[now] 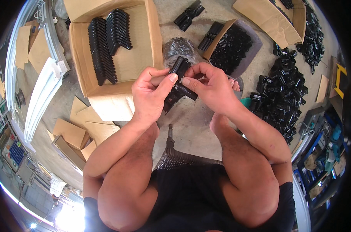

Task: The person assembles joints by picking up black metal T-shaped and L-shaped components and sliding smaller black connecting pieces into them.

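Over the floor between my knees, both hands are on a black pipe joint (180, 66), a tubular piece with a short branch at its lower right. My left hand (149, 92) grips it from the left, thumb across its front. From the other side my right hand (215, 87) closes thumb and forefinger on its middle; any small part between those fingertips is hidden. Just beyond the hands lies clear plastic wrap (179, 46) over dark contents. A large open cardboard box (123, 83) at the left holds neat rows of black joints (100, 50).
To the right, a smaller carton (218, 42) contains many small black pieces. Beyond it lies a heap of black joints (280, 92). Flattened cardboard (72, 133) is by my left leg. A woven seat (183, 158) shows under me, and another carton (266, 25) stands far right.
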`<state>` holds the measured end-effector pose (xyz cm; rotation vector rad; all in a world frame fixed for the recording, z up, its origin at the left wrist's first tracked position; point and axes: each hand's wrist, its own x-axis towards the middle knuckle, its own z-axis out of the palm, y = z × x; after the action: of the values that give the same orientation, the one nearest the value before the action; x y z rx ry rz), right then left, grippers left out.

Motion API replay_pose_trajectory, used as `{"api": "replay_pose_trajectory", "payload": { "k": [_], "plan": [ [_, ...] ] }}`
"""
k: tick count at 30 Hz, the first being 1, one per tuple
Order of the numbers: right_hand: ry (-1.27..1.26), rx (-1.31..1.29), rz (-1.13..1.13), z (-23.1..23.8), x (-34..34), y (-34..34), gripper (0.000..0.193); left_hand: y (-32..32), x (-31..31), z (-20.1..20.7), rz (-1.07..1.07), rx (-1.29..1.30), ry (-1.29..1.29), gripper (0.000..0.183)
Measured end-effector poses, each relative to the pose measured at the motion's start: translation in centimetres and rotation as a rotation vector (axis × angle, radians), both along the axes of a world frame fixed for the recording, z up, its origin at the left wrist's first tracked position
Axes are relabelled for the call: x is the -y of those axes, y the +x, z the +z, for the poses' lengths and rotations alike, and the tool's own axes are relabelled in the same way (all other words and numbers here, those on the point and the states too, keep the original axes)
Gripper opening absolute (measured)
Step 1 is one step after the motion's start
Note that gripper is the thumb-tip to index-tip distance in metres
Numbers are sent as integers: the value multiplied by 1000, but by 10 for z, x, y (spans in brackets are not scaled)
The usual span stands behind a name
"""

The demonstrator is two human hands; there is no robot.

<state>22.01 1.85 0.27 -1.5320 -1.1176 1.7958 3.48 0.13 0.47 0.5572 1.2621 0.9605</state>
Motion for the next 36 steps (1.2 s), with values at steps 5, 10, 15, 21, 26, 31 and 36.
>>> {"api": "replay_pose_trajectory", "payload": {
  "k": [5, 10, 15, 21, 26, 31, 36],
  "plan": [
    [-23, 23, 81, 3, -4, 2, 25, -1, 0, 1, 3, 2, -1, 13],
    [3, 67, 130, 5, -8, 3, 26, 1, -2, 3, -1, 20, 11, 13],
    [-14, 58, 115, 5, -7, 4, 27, 0, -2, 2, -10, 21, -2, 13],
    [-59, 11, 142, 4, -6, 4, 28, 1, -2, 1, 19, 56, -3, 14],
    [-127, -78, 145, -4, -7, 9, 30, 3, -3, -1, 72, 47, -59, 17],
    [-107, -217, 79, -4, 1, 5, 32, -4, -7, 0, 47, 33, -125, 18],
    [-180, -161, 138, 4, -7, 8, 37, -4, -8, -2, 31, 38, -110, 19]
  ]
}}
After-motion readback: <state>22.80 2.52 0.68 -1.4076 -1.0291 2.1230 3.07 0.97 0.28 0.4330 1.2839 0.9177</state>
